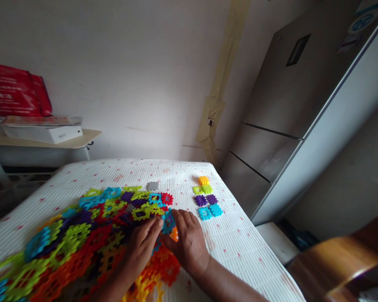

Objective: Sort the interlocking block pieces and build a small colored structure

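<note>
A large pile of interlocking plastic tiles (78, 233) in blue, green, red, orange, yellow and purple spreads over the left and middle of the table. My left hand (143, 239) reaches over the right part of it, its fingers stretched out and close together. At the pile's right edge is my right hand (189, 243), palm turned inward, with thumb and fingers apart. A blue tile (168, 221) shows in the gap between both hands; whether either hand touches it I cannot tell. The palms and what lies under them are hidden.
To the right lie small sorted tiles: an orange one (203, 180), green ones (207, 189), purple ones (212, 199) and blue ones (216, 210). A grey tile (152, 186) lies behind the pile. A fridge (264, 109) stands right; a wooden chair (349, 260) is at lower right.
</note>
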The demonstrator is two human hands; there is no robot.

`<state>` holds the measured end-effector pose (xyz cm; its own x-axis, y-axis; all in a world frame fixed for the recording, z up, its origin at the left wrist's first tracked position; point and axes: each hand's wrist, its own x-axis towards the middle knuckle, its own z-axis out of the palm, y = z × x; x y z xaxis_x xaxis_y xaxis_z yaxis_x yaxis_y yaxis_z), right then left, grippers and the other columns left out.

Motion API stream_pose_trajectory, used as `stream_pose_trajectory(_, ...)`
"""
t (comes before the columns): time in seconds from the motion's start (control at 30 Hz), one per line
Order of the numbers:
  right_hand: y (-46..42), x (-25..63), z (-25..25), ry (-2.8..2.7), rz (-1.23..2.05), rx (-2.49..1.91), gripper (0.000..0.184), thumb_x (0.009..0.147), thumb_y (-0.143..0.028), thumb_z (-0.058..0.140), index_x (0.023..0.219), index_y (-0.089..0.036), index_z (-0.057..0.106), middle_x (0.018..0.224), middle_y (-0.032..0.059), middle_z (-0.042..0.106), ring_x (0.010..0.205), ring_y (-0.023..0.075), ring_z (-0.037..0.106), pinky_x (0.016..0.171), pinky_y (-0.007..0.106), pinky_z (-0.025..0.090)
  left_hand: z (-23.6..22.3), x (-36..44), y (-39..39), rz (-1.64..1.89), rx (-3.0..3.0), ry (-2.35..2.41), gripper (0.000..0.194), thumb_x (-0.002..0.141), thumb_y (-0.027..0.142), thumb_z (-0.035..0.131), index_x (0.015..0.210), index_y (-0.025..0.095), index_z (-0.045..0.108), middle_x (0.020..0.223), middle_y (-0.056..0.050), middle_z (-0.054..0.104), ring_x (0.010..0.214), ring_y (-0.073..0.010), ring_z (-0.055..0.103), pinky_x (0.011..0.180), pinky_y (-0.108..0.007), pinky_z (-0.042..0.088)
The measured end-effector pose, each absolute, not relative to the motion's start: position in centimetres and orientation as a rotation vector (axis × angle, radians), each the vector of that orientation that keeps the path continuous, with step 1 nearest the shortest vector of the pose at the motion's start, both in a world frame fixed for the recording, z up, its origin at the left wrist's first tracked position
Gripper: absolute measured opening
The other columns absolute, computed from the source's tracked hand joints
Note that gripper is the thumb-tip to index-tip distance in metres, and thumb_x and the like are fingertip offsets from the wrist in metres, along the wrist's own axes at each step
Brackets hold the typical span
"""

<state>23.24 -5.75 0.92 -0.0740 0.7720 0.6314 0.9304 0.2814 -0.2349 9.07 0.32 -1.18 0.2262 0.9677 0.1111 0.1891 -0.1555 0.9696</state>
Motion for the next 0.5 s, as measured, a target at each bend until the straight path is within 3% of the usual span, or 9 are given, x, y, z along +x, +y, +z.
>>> stream_pose_trajectory(0.23, -5.7, 25.2, 0.5, -1.785, -0.119, -1.521, 0.048, 0.074, -0.026, 0.068, 0.119, -0.019, 0.053, 0.102, 0.0103, 0.063, 0.092, 0.0241, 0.058, 0.080, 0.037, 0.050, -1.0, 9.1, 0.1, 0.985, 1.704, 0.996, 0.047, 0.082, 0.058, 0.044, 0.087, 0.019, 0.070, 0.088, -0.007, 0.073, 0.091, -0.0246, 0.066, 0.085, -0.032, 0.052)
stream_pose_trajectory(0.37, -5.1, 29.2, -0.6, -1.699, -0.342, -1.968, 0.043, 0.068, -0.019, 0.070, 0.109, -0.014, 0.060, 0.097, 0.0145, 0.064, 0.091, 0.0287, 0.060, 0.081, 0.041, 0.048, -0.7, 8.9, 0.3, 0.998, 1.719, 1.021, 0.048, 0.082, 0.059, 0.041, 0.084, 0.021, 0.068, 0.077, -0.005, 0.073, 0.080, -0.0221, 0.068, 0.076, -0.028, 0.053)
stream_pose_trajectory(0.5, -4.6, 32.6, -1.5, -1.604, -0.403, -2.337, 0.034, 0.071, -0.023, 0.068, 0.103, -0.014, 0.063, 0.094, 0.0142, 0.066, 0.087, 0.0273, 0.062, 0.076, 0.037, 0.046, -0.7, 8.9, 0.5, 0.997, 1.743, 1.053, 0.048, 0.081, 0.061, 0.041, 0.075, 0.021, 0.066, 0.074, -0.005, 0.072, 0.077, -0.0216, 0.068, 0.072, -0.027, 0.053)
